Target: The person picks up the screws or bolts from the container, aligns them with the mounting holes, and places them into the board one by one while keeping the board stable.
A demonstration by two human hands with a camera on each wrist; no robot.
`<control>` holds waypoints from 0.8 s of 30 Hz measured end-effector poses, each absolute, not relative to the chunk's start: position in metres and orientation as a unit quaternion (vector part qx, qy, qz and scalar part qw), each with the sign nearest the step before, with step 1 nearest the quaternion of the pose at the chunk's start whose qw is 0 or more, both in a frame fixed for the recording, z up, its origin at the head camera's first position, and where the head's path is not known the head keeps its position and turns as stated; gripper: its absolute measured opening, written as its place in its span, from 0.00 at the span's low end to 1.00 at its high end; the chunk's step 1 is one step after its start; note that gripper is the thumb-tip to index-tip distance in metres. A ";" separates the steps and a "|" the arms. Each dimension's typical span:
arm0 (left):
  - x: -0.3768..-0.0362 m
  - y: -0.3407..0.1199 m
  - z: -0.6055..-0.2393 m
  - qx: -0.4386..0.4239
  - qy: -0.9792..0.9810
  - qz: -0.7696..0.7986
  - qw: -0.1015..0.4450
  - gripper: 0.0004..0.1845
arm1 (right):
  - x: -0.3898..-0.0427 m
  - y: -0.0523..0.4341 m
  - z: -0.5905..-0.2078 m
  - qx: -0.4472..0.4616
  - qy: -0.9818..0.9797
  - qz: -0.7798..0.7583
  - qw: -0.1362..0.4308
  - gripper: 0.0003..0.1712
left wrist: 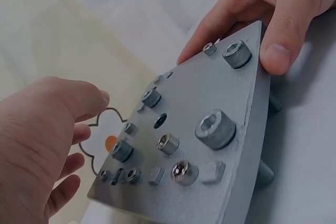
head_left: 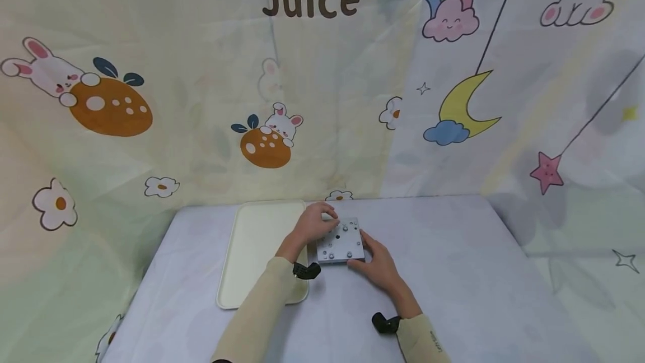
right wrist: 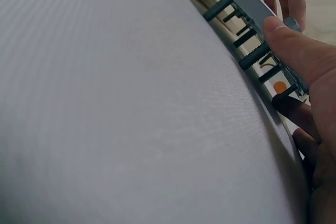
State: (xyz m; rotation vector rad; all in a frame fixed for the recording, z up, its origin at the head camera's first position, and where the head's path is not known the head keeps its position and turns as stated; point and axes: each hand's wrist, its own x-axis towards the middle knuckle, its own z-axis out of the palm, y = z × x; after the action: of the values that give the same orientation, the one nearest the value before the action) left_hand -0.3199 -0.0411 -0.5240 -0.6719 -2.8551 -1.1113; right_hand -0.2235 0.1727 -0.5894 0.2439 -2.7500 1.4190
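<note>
A grey metal plate (head_left: pixel 344 244) lies level a little above the white cloth, with several socket-head screws (left wrist: pixel 215 129) and a bare hole (left wrist: pixel 160 121) on its top face. Threaded screw shanks (right wrist: pixel 254 56) stick out underneath, as the right wrist view shows. My right hand (head_left: pixel 381 266) grips the plate at its near right corner, thumb on the front edge and fingers along the side. Over the plate's far left part is my left hand (head_left: pixel 314 222), its fingers loosely bent. In the left wrist view nothing shows between those fingers, and they stand apart from the plate.
Left of the plate lies a cream tray (head_left: pixel 252 256), partly covered by the left forearm. A white cloth (head_left: pixel 428 251) covers the table. Behind it hangs a printed curtain (head_left: pixel 327 83) with cartoon rabbits and flowers. Each wrist wears a black camera (head_left: pixel 306 270).
</note>
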 end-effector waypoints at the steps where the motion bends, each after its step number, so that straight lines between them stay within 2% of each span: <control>1: -0.319 -0.043 -0.524 -0.211 -0.909 -0.358 0.004 0.06 | -0.224 0.172 -0.589 0.080 -0.885 0.458 0.017 0.59; 17: -0.269 -0.113 -0.524 -0.208 -0.918 -0.333 0.064 0.03 | -0.237 0.173 -0.583 0.086 -0.887 0.454 0.012 0.58; 24: -0.241 -0.149 -0.526 -0.173 -0.926 -0.328 0.075 0.07 | -0.238 0.184 -0.581 0.055 -0.875 0.480 -0.028 0.60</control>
State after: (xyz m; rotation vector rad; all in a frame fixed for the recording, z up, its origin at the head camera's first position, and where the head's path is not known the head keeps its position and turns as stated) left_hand -0.2407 -0.1493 -0.5259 -0.5177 -2.7774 -0.9835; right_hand -0.2378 0.1843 -0.5814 0.1745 -2.7983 1.5367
